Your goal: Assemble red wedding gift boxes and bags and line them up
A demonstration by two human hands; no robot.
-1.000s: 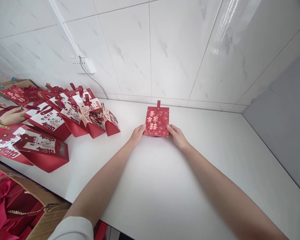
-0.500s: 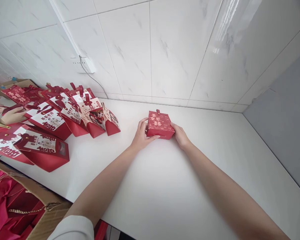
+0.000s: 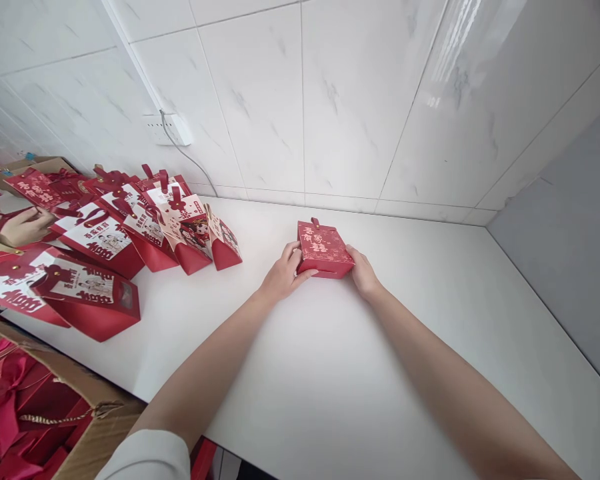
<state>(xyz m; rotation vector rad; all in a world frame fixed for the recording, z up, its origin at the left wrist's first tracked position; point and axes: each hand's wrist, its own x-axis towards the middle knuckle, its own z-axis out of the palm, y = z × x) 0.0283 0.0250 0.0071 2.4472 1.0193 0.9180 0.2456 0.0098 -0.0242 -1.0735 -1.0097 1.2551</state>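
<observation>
A small red gift box (image 3: 324,249) with gold characters and a little tab at its far edge rests on the white table (image 3: 330,373), near the tiled wall. My left hand (image 3: 283,273) grips its left side with fingers curled round the edge. On the box's right side, my right hand (image 3: 363,272) presses with closed fingers.
Several red and white gift bags (image 3: 130,230) lie in a row at the left. Another person's hand (image 3: 23,227) shows at the far left among them. A cardboard carton (image 3: 55,413) with red items sits at the lower left. A wall socket with a cable (image 3: 173,130) is above the bags.
The box stood upright facing me a second ago; it now lies tilted back and squared up, with both hands closed more tightly on its sides.
</observation>
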